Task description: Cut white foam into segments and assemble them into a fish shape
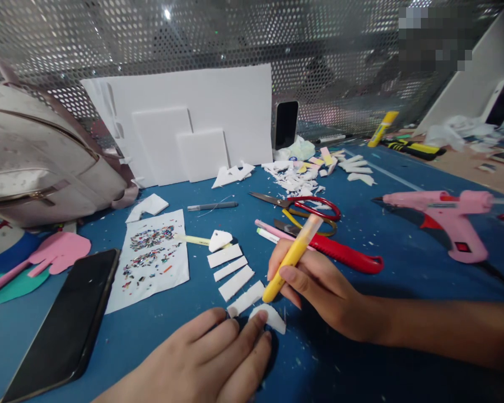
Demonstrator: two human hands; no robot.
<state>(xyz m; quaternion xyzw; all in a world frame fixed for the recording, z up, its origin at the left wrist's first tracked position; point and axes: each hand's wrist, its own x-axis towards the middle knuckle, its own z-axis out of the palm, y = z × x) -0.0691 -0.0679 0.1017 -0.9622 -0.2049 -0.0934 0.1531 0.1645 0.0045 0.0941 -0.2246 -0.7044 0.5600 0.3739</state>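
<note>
My right hand (331,291) grips a yellow highlighter (292,262) like a pen, its paler end pointing up. The lower end is just above a curved white foam piece (277,320). My left hand (210,355) lies low with its fingers stretched out, a fingertip resting on that piece. Beyond it, several white foam strips (236,282) lie in a row. At the far end of the row sits a foam piece with a small dark hole (219,239), on top of a pale yellow stick-like item (197,240).
Left are white paper (178,274) bearing shiny bits, a black phone (63,330) and a backpack (46,151). Ahead lie scissors (315,206), a red-handled cutter (348,254) and foam scraps (294,178). A pink glue gun (445,210) rests right; white boards (235,95) stand behind.
</note>
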